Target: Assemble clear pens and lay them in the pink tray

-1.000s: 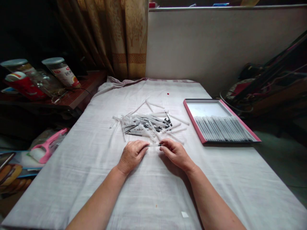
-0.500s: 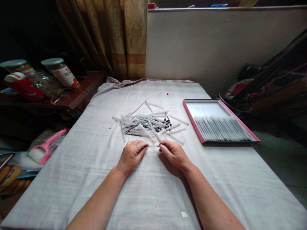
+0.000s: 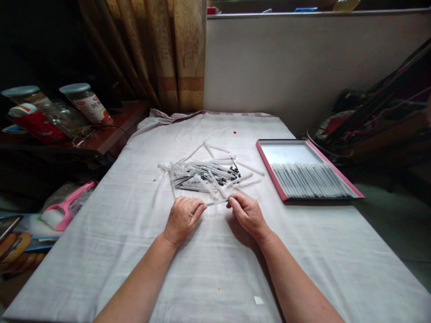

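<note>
My left hand [image 3: 183,216] and my right hand [image 3: 247,212] rest on the white cloth [image 3: 208,251] and pinch the two ends of one thin clear pen tube [image 3: 217,202] between them. Both hands have their fingers curled closed. Just beyond the fingertips lies a loose pile of clear pen tubes and black-tipped refills [image 3: 205,172]. To the right stands a pink-rimmed tray [image 3: 267,163] with a neat row of finished pens [image 3: 311,179] lying side by side in its near half.
A low wooden shelf at the left carries jars [image 3: 85,101] and a red packet [image 3: 28,121]. A pink lint roller [image 3: 65,208] lies below it. A tiny red bit [image 3: 235,133] and a small white scrap [image 3: 258,300] lie on the cloth. Cluttered cables sit at the right.
My right hand has tipped its end of the tube slightly upward and shifted a little to the right. My left hand has barely moved.
</note>
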A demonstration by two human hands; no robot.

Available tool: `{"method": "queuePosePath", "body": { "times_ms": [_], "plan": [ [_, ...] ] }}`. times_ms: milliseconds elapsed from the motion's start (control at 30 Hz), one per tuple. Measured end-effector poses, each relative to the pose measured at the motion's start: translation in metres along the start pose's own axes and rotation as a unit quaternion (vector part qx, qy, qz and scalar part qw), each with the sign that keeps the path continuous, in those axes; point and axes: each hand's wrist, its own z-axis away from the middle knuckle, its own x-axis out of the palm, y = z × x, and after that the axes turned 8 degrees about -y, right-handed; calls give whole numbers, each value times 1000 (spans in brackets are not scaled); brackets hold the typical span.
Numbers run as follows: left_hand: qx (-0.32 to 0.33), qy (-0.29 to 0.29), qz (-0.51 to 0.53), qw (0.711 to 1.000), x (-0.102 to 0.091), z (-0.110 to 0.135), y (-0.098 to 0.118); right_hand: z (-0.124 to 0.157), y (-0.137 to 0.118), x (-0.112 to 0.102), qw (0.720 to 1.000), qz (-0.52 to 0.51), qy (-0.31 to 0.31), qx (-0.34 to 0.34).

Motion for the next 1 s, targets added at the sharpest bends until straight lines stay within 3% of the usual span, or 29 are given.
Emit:
{"method": "queuePosePath", "body": {
  "times_ms": [267,567,833,1000],
  "plan": [
    [-17,15,29,999,4,1,-1,0,6,2,999,-30,-12,36],
    [7,9,54,998,9,-2,7,2,1,11,978,-162,-80,109],
    [-5,31,35,999,3,0,-10,-3,3,-3,968,-207,-10,141],
    [-78,99,6,992,-7,3,-39,-5,4,-11,966,-190,40,171]
  ]
}}
